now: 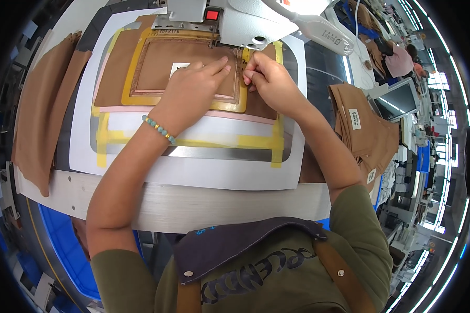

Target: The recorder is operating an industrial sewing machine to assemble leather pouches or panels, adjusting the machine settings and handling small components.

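My left hand (196, 91) lies spread on a brown fabric panel (156, 57), fingers stretched toward the sewing machine's needle area. Around that part of the panel runs a yellow rectangular frame (132, 65), and a small white label (178, 67) shows beside my left fingers. My right hand (271, 81) is pinched closed at the frame's right side, just below the white sewing machine head (253, 23). Whatever sits between its fingertips is too small to make out. Under the fabric lies a white template sheet (219, 172) with yellow tape strips (278, 141) on it.
Brown fabric (44, 115) drapes over the table's left edge. At the right rest stacked brown pieces (368, 122) beside a tilted screen (397, 99). A white lamp arm (324, 34) hangs near the machine head. A blue bin (68, 250) stands below left. Other people work far right.
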### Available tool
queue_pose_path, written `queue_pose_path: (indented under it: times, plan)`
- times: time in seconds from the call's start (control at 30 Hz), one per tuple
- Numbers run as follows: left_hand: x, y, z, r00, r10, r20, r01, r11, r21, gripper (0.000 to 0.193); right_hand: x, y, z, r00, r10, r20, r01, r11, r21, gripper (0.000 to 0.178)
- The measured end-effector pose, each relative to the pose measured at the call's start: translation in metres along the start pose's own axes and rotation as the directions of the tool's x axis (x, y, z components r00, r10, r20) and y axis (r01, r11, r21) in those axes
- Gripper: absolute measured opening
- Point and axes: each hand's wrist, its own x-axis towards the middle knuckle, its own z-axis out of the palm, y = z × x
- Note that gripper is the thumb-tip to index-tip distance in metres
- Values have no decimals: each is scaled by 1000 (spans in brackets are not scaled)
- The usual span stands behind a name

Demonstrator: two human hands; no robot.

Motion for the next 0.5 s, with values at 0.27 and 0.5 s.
queue_pose_path:
  times: [0.27, 0.5]
  plan:
    - [0, 3, 2, 1000, 19, -18, -18, 1000, 23, 45, -45, 3, -34, 995, 81, -55, -88, 988, -131, 7]
    - [-3, -1, 0, 995, -83, -53, 78, 993, -92, 40, -28, 3, -30, 811, -579, 82, 445, 519, -730, 14]
